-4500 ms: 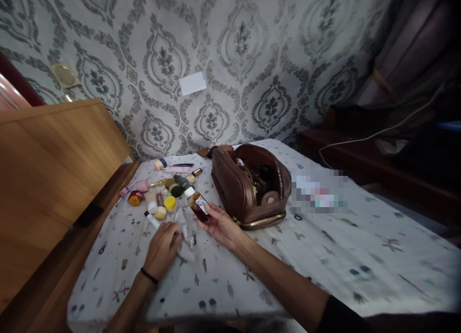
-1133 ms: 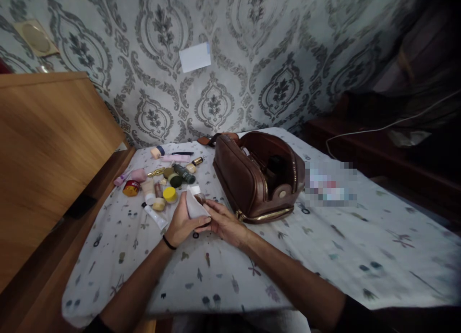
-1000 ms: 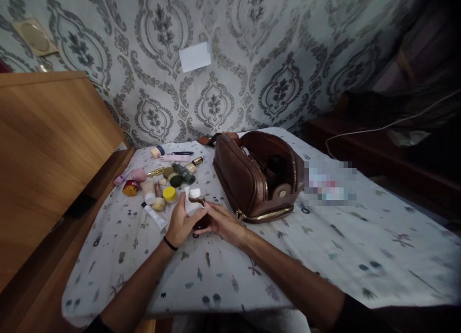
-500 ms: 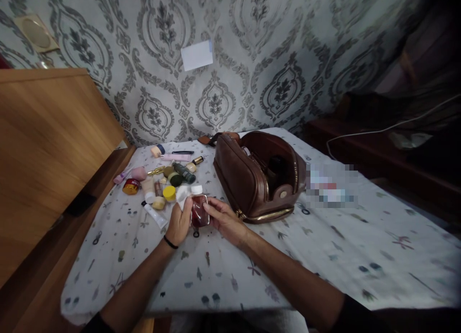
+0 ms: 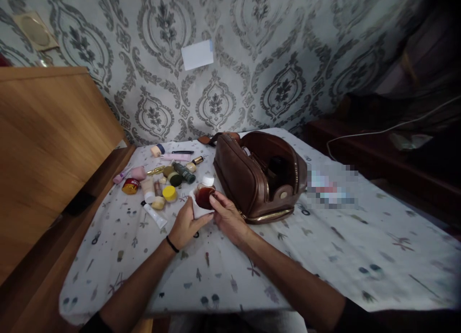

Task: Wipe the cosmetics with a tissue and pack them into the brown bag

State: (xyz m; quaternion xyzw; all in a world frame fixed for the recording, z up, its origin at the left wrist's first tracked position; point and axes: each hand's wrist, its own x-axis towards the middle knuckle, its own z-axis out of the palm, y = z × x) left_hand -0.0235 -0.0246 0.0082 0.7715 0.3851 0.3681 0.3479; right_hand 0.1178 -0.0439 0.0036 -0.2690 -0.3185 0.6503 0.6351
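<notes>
The right hand (image 5: 226,217) pinches a small bottle (image 5: 204,194) of dark red stuff with its fingers. The bottle has a white cap and is tipped over, just above the printed sheet (image 5: 273,256), beside the open brown bag (image 5: 245,184). The left hand (image 5: 185,223) has its fingers curled round a white cloth (image 5: 197,209), pressed on the bottle. The grip looks small, so the bottle could slip. A loose cap could let red stuff stain the sheet.
</notes>
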